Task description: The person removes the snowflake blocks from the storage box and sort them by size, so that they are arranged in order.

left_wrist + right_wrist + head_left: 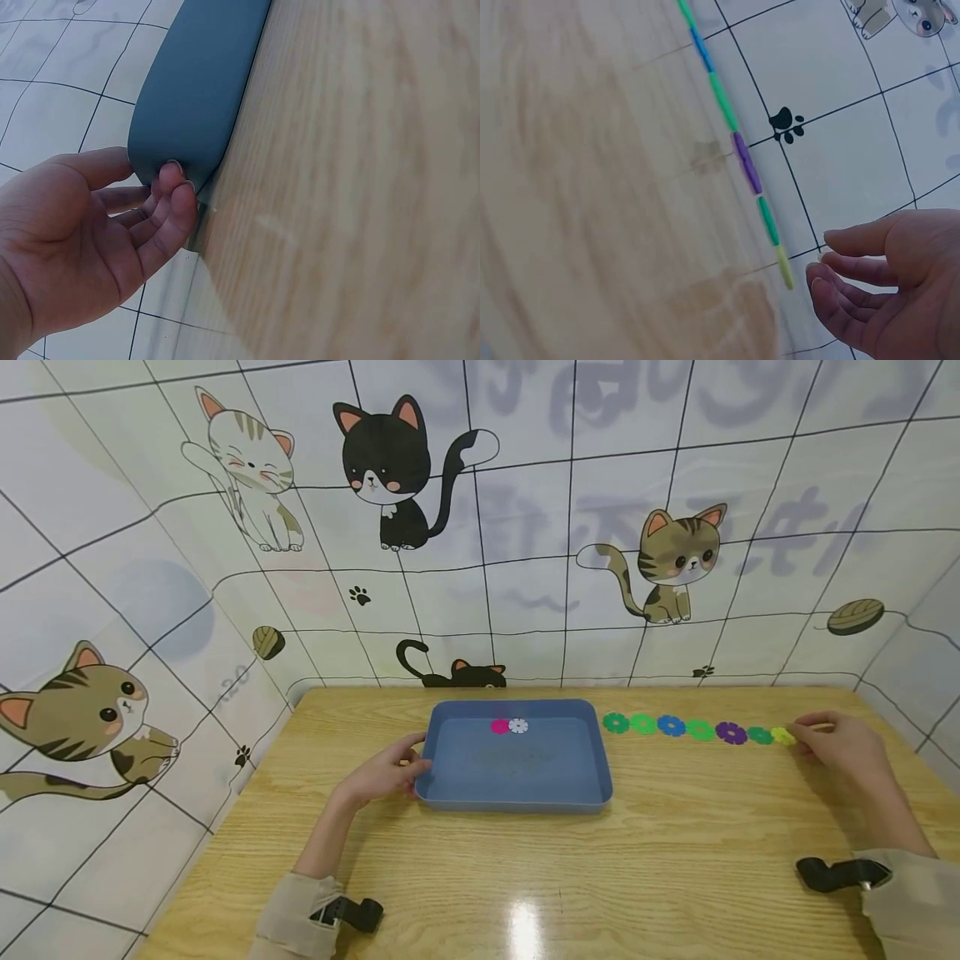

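A blue tray point(517, 781) lies on the table with a pink disc point(499, 727) and a white snowflake disc point(518, 726) near its far side. At its left end my left hand point(386, 771) grips the tray, thumb and curled fingers at the corner in the left wrist view. Right of the tray runs a row of flower-shaped plastic discs, including a blue disc point(671, 726), a purple disc point(731, 732) and, last, a yellow disc point(782, 737). Beside that yellow disc is my right hand point(843, 745), its fingers loosely bent and nothing visible between them in the right wrist view.
The wooden table point(465, 868) meets a wall covering point(525, 602) printed with cats and grid lines, close behind the tray and the disc row. Each forearm carries a black strap-on mount, such as the left mount point(360, 913).
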Demonstrator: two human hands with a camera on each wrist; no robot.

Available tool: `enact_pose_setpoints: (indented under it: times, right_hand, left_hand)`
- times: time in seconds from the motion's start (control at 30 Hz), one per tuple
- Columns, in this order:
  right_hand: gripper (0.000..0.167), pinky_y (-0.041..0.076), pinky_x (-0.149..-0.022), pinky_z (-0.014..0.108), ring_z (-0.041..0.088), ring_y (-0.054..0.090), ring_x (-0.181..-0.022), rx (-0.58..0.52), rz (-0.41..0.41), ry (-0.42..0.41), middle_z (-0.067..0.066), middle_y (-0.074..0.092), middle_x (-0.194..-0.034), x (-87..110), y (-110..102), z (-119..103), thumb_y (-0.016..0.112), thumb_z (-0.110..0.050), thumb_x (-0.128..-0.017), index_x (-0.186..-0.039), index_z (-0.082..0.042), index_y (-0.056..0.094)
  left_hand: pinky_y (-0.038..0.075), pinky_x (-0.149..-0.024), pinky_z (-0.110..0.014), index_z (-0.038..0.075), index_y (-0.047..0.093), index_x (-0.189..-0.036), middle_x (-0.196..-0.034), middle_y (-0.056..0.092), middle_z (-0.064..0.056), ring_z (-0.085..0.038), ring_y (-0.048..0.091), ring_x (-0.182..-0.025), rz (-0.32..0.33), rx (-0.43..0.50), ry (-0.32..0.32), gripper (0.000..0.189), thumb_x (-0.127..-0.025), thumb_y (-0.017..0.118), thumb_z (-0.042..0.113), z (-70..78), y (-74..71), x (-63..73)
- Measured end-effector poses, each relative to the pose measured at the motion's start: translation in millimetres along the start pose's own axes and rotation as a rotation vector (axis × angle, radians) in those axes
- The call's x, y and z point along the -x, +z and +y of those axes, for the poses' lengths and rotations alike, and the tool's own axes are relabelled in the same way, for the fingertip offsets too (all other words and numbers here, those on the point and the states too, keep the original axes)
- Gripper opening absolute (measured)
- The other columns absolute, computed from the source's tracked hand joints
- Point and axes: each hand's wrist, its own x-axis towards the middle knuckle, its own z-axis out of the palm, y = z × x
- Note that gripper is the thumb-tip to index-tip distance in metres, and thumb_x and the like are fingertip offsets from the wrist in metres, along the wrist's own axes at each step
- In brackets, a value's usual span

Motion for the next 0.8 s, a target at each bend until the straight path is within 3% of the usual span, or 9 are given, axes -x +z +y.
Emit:
enact_pose_setpoints:
  times: [0.13,0.4,0.53,0.8]
  right_hand:
    - [0.058,0.050,-0.065,0.040,0.012,0.066,-0.067,-0.003,-0.008,-0.028,0.030,0.068,-0.100,3.2,-0.4,-11.8,0.052,-0.039,-0.105,-0.127,0.015,0.052]
    - [0.056,0.053,-0.060,0.023,0.006,0.067,-0.067,-0.044,-0.018,-0.161,0.036,0.065,-0.110,8.5,8.3,-37.0,0.053,-0.038,-0.105,-0.127,0.013,0.054]
    - [0.053,0.052,-0.061,0.025,0.005,0.066,-0.071,-0.045,-0.032,-0.214,0.035,0.064,-0.113,12.6,15.4,-56.4,0.055,-0.038,-0.105,-0.127,0.010,0.056]
    - [0.045,0.058,-0.066,0.030,0.016,0.070,-0.076,-0.130,-0.111,-0.325,0.029,0.068,-0.106,20.5,32.3,-94.5,0.059,-0.031,-0.104,-0.125,0.009,0.059]
  left_hand:
    - [0.057,-0.072,-0.037,-0.005,0.017,-0.158,-0.097,0.055,-0.019,-0.024,0.064,-0.069,0.001,0.000,0.002,0.067,-0.106,0.054,0.012,-0.1,0.0,-0.3]
    - [0.056,-0.073,-0.037,-0.005,0.017,-0.158,-0.097,0.055,-0.019,-0.024,0.065,-0.069,0.001,-0.012,0.002,0.067,-0.106,0.054,0.013,-1.0,-0.4,-0.5]
    - [0.056,-0.073,-0.037,-0.005,0.017,-0.158,-0.097,0.056,-0.019,-0.024,0.065,-0.069,0.001,-0.016,0.001,0.067,-0.106,0.054,0.014,-1.0,-0.7,-0.3]
    - [0.057,-0.073,-0.038,-0.004,0.017,-0.159,-0.097,0.056,-0.019,-0.025,0.065,-0.070,0.001,-0.013,0.001,0.067,-0.106,0.055,0.014,-1.3,-0.9,-0.1]
